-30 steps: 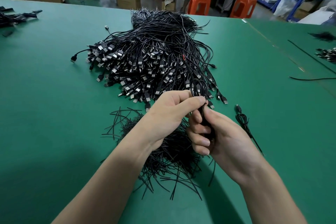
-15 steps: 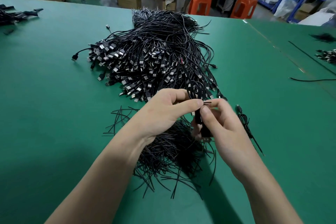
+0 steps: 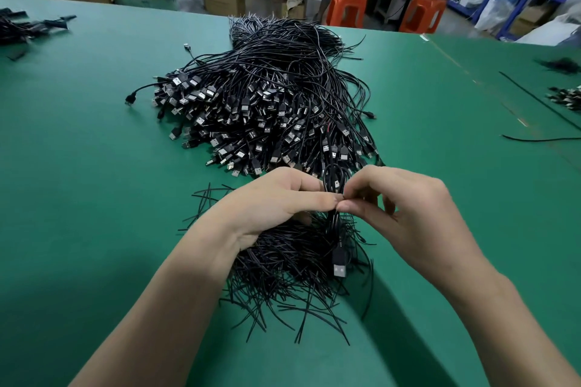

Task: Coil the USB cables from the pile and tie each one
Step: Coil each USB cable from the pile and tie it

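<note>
Both hands are up over the green table (image 3: 94,173), and the coiled cable (image 3: 334,225) sits right between them. Our left hand (image 3: 273,201) has thumb and forefinger pinched on the middle of the bundle, with the other fingers curled in behind it. Our right hand (image 3: 408,210) meets it tip to tip, thumb and forefinger pinching at the same spot and the remaining fingers bent down behind. Whatever thin thing lies between the pads is too small for us to make out.

The bundle's long axis runs away from us and back. Its looped end pokes out beyond the fingertips, toward the pile of USB cables (image 3: 267,110). Its USB plug (image 3: 339,269) hangs below the fingertips, metal end pointing back at us.

Under the fingers and our left palm spreads the heap of black ties (image 3: 283,280). The plug hangs over it, and we cannot tell if the two touch. The pile begins just past the fingertips, its plugs fanned out to the left of them.
</note>
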